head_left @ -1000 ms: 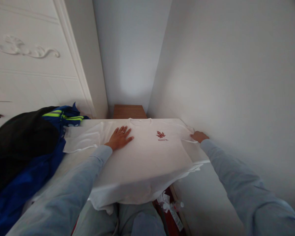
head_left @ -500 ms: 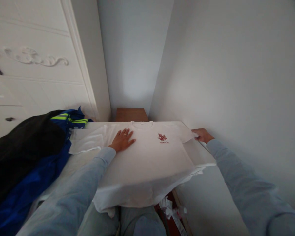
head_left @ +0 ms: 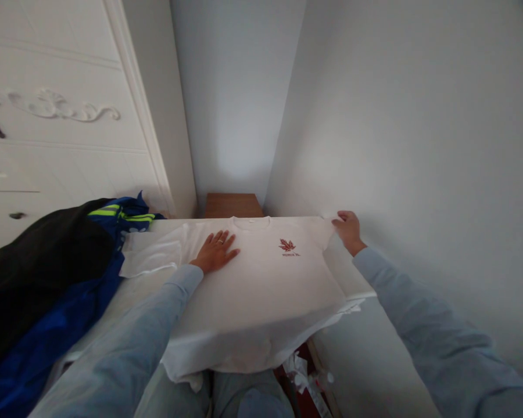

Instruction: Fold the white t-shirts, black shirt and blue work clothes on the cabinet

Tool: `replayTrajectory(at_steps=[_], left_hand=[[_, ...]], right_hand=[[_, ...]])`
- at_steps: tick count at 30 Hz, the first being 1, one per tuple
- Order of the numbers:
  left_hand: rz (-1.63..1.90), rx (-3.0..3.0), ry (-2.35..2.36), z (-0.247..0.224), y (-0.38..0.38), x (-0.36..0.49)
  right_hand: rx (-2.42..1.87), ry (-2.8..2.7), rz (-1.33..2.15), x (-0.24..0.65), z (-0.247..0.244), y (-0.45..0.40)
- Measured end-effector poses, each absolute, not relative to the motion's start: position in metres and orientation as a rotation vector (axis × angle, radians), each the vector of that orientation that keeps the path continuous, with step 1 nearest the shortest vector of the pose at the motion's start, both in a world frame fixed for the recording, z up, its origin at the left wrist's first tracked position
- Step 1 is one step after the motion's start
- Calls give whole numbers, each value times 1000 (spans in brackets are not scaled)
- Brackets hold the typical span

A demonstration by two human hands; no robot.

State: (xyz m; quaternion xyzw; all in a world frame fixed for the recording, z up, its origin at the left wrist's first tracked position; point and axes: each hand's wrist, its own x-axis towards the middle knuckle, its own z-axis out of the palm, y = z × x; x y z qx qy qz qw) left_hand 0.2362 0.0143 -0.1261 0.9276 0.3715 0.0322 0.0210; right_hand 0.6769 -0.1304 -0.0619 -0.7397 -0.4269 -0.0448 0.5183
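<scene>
A white T-shirt (head_left: pixel 257 284) with a red maple leaf print lies face up on a white tabletop (head_left: pixel 355 281), its collar at the far edge and its hem hanging over the near edge. My left hand (head_left: pixel 217 251) rests flat on the shirt's upper left chest, fingers spread, a ring on one finger. At the far right, my right hand (head_left: pixel 348 231) pinches the end of the right sleeve and holds it a little raised. The left sleeve lies spread out on the tabletop.
Dark and blue clothing (head_left: pixel 70 261) with neon yellow stripes is heaped at the left. Behind it stands a white wardrobe (head_left: pixel 70 157). A brown wooden surface (head_left: pixel 233 204) sits beyond the far edge. Walls close in the back and right. Crumpled white items (head_left: pixel 298 371) lie below the table.
My right hand has moved up and slightly left with the sleeve end, lifting it away from the table's right edge. My left hand has stayed in place on the shirt.
</scene>
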Motion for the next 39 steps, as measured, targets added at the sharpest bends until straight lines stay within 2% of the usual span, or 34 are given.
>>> replayTrajectory(at_steps=[4, 7, 15, 22, 31, 39], left_hand=[[111, 2865, 1159, -129, 16, 235], [126, 2870, 1161, -130, 17, 235], [155, 2865, 1141, -130, 17, 236], [145, 2870, 1143, -129, 16, 237], [142, 2847, 1147, -124, 13, 236], [122, 2866, 1164, -126, 14, 237]], right_hand=[[-1644, -1554, 325, 628, -80, -128], [-1629, -1660, 530, 609, -95, -135], [-1836, -1733, 174, 640, -114, -154], [-1762, -2035, 349, 651, -125, -167], [-2118, -1920, -169, 637, -111, -182], [-2291, -1530, -187, 643, -118, -195]])
